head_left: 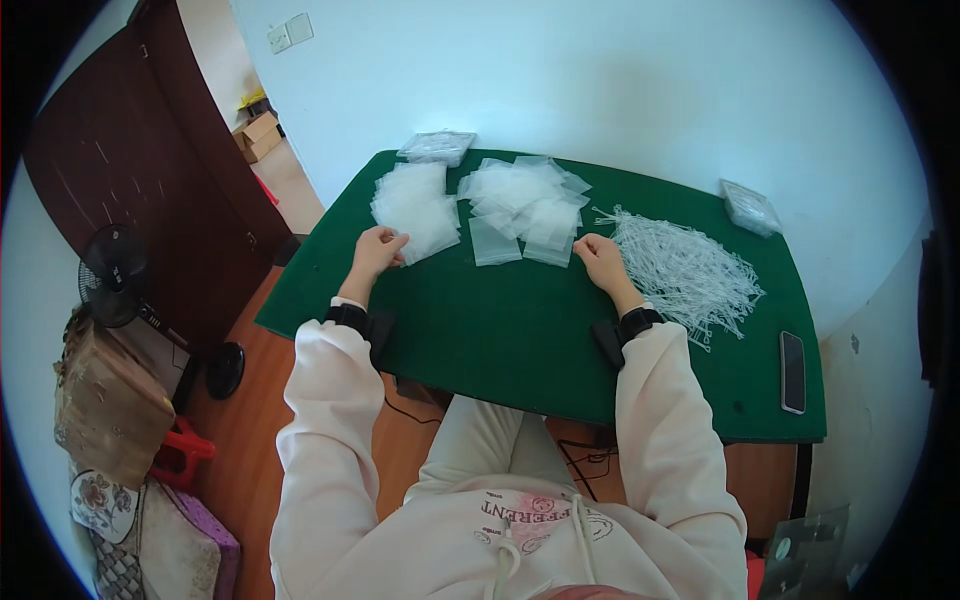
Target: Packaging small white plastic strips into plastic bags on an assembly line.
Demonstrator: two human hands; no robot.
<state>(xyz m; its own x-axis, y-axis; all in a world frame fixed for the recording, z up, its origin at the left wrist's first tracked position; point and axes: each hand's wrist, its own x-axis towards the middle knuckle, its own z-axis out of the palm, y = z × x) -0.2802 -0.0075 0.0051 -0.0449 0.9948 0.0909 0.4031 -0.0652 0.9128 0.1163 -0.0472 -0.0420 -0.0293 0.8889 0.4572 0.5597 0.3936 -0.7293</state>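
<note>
L hand [376, 252] at L bag pile [412, 203], R hand [603, 262] nr mid bag pile [527, 203]; hands apart, can't tell grips. L pile's long axis runs front-to-back; contents unclear.

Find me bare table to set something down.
Widest: the tabletop between your left hand and right hand, from the bags to the near edge. Smaller: between the plastic pieces and phone. Crowded: far side, under bags; right, under pieces.

Home-like room, dark wooden door [110, 170], black standing fan [113, 262], wood-look floor [245, 440], floral cushion [103, 507], pale walls [620, 90].
</note>
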